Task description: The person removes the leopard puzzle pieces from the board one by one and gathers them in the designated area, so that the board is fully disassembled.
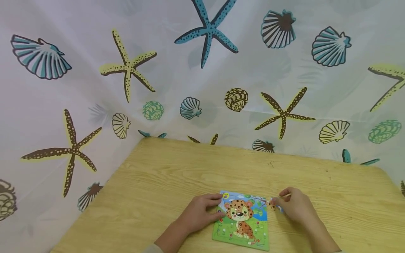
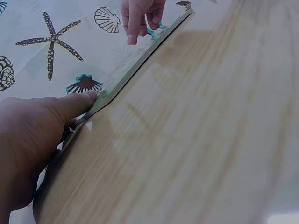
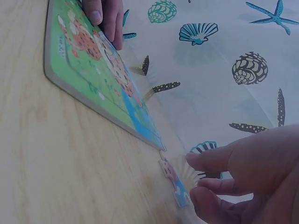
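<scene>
A square jigsaw puzzle (image 1: 240, 221) with a cartoon leopard lies on the wooden table. My left hand (image 1: 200, 212) holds its left edge, the thumb (image 2: 81, 102) at the rim; the other fingers are mostly hidden in the left wrist view. Just off the puzzle's right edge is a small puzzle piece (image 3: 174, 182), spotted orange and blue. Beside this piece is my right hand (image 1: 295, 203), fingers bent and thumb apart from them. In the right wrist view a narrow gap shows between its fingertips (image 3: 198, 161) and the piece.
The wood-grain table (image 1: 177, 165) extends around the puzzle. A pale cloth (image 1: 171, 80) printed with starfish and shells hangs along the table's back and left sides. Small dark marks (image 1: 271, 164) dot the far part of the tabletop.
</scene>
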`<state>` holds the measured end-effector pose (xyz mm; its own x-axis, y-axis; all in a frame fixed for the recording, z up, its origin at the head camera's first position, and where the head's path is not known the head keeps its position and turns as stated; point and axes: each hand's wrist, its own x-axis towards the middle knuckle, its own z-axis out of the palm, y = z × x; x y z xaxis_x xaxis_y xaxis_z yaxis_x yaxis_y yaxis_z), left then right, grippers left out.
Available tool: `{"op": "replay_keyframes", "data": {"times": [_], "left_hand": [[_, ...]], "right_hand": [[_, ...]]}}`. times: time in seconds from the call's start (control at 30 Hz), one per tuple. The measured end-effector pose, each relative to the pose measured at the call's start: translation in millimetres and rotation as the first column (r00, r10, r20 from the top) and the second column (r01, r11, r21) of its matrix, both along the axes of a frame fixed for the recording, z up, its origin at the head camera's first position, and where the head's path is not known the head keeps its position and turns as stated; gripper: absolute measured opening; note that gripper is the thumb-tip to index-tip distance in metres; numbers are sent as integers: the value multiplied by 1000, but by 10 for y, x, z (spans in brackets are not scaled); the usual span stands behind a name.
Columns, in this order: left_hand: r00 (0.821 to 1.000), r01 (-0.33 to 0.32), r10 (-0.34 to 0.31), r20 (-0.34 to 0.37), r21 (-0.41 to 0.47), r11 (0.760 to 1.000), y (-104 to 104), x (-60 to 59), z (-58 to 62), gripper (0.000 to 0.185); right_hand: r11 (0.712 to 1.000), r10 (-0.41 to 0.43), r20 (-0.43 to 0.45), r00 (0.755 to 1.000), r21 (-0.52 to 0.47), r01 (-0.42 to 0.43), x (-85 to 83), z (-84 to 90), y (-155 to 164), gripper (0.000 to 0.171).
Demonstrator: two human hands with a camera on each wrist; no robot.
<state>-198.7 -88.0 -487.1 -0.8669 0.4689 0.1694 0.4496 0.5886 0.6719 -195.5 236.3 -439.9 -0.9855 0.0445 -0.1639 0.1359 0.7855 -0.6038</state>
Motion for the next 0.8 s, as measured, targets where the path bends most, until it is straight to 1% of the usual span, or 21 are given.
{"op": "replay_keyframes", "data": {"times": [0.1, 0.23, 0.4, 0.5, 0.6, 0.7, 0.8], "left_hand": [[1000, 1, -1, -4, 0, 1000, -6, -7, -9, 55], [1000, 3, -3, 0, 5, 1000, -9, -17, -19, 55], [1000, 6, -6, -1, 17, 1000, -6, -12, -30, 54], [1000, 5, -5, -8, 23, 1000, -10, -14, -38, 54], [1000, 5, -5, -9, 27, 1000, -12, -14, -37, 53], [1000, 2, -2, -3, 28, 1000, -12, -7, -26, 53], [1000, -3, 2, 17, 28, 1000, -10, 1, -11, 53]], "right_hand": [[993, -12, 25, 1000, -116, 15, -13, 28, -40, 40], [968, -2, 44, 999, -249, 13, -27, 49, -118, 36], [957, 41, 30, 999, -290, -31, -46, 30, -225, 31], [944, 93, 5, 996, -318, -86, -81, 9, -292, 30], [917, 155, -12, 988, -371, -148, -119, -15, -359, 29], [879, 219, -18, 975, -431, -205, -151, -50, -426, 29], [845, 277, -28, 960, -469, -258, -171, -88, -493, 30]]}}
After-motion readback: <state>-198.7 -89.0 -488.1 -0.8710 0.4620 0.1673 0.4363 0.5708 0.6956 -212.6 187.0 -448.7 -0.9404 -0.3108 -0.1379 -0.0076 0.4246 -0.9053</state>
